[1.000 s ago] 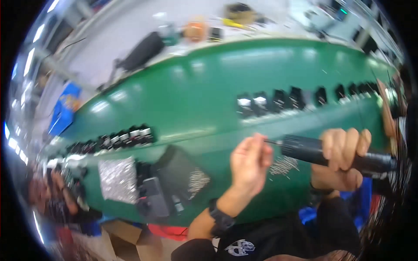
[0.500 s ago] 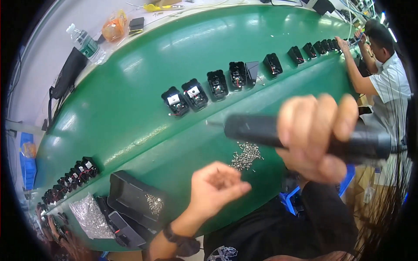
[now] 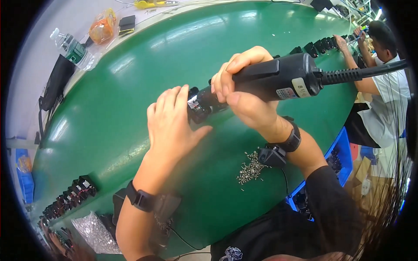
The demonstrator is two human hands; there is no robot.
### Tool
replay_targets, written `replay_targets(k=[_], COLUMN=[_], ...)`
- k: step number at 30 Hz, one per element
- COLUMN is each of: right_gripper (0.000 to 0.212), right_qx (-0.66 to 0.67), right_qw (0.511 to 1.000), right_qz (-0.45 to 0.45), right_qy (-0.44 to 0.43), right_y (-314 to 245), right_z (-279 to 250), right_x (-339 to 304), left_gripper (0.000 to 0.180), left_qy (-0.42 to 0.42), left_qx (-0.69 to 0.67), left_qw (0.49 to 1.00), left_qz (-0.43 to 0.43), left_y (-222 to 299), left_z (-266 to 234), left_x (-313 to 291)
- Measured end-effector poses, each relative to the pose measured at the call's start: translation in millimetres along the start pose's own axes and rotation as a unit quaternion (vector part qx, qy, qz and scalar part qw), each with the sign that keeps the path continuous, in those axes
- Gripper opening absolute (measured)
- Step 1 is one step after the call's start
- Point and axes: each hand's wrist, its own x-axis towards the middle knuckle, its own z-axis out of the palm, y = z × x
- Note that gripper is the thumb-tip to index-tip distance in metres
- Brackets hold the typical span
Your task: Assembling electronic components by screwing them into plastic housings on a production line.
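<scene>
Starting well left of the power screwdriver [image 3: 278, 78] and nearer the body, I see a row of black housings [image 3: 72, 198] on the green tabletop [image 3: 113, 117]. A clear bag of small silver parts [image 3: 96, 235] also lies left of the screwdriver, nearer still. Just left of the tool's front end is my left hand [image 3: 172, 117], fingers straight and together, thumb spread wide; I cannot tell whether they press on the black housing [image 3: 200, 113] beside them. That housing sits at the screwdriver's front end, where the bit is hidden from me. My right hand [image 3: 254, 111] has its fingers wrapped around the screwdriver's body. Nearer me than the screwdriver lies a pile of screws [image 3: 250, 169]. To the tool's right, nearer the body, stands a blue bin [image 3: 345, 156]; beyond its cord, a co-worker [image 3: 385, 82] reaches toward more housings.
</scene>
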Motion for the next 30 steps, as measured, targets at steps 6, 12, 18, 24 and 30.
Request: replay_targets(k=[6, 12, 18, 24, 30], right_gripper=[0.033, 0.033, 0.027, 0.024, 0.026], right_qx=[0.024, 0.050, 0.012, -0.036, -0.046], right_qw=[0.999, 0.988, 0.978, 0.974, 0.994], right_qz=[0.024, 0.133, 0.123, 0.098, 0.095], right_qy=[-0.037, -0.067, -0.169, -0.200, 0.018], right_y=[10, 21, 18, 12, 6], right_z=[-7, -16, -2, -3, -3], right_x=[7, 21, 20, 8, 2], left_gripper=[0.075, 0.060, 0.058, 0.057, 0.064], left_qy=[-0.004, 0.006, 0.034, 0.082, 0.066], left_qx=[-0.020, -0.102, -0.133, -0.118, -0.076], left_qw=[1.000, 0.993, 0.989, 0.986, 0.991], left_qz=[0.016, 0.053, 0.056, 0.084, 0.083], left_y=[-13, -34, -38, -38, -37], left_z=[24, 30, 32, 48, 31], left_x=[14, 17, 10, 6, 0])
